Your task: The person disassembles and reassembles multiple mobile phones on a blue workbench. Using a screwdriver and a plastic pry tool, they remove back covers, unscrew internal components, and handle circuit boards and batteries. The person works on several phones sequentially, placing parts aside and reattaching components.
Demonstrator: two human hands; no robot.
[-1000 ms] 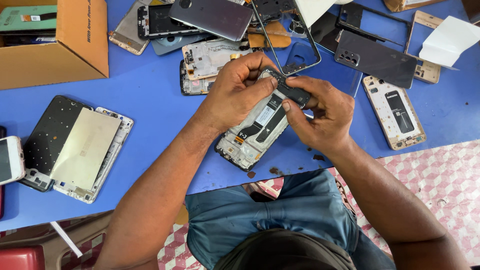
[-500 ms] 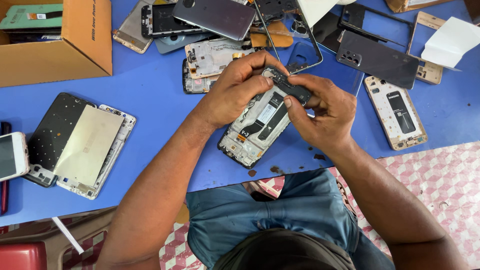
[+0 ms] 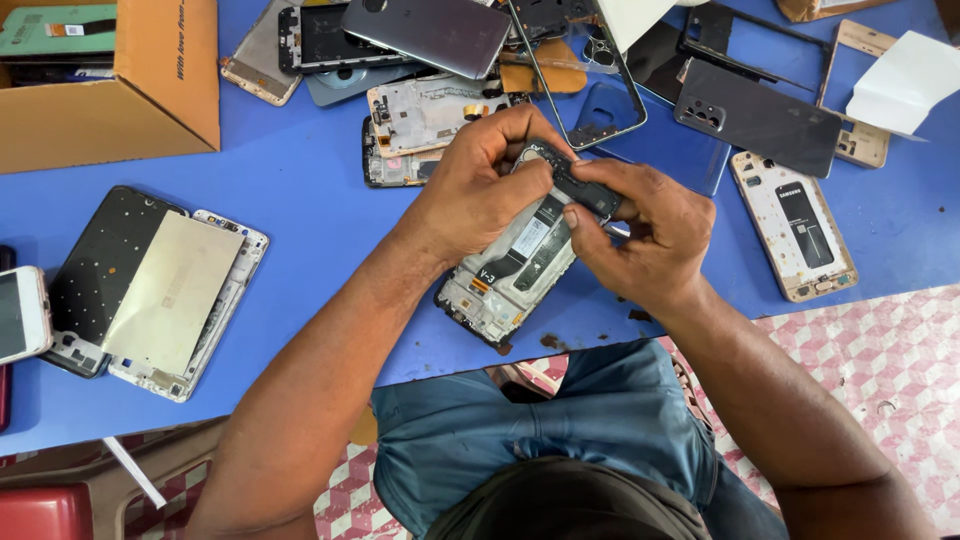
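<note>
We see our left hand (image 3: 480, 190) and right hand (image 3: 640, 235) gripping an opened phone frame (image 3: 510, 275) above the blue table (image 3: 310, 190), right fingers pinching a dark part (image 3: 580, 185) at its far end. A cardboard box (image 3: 110, 90) sits far left; a gold phone body (image 3: 795, 225) lies right.

The camera sits on my head and looks straight down, quite near. My hands are at center, the blue table (image 3: 300, 160) toward 12 o'clock.

Opened phone frame (image 3: 515, 265) tilted diagonally, innards exposed.
</note>
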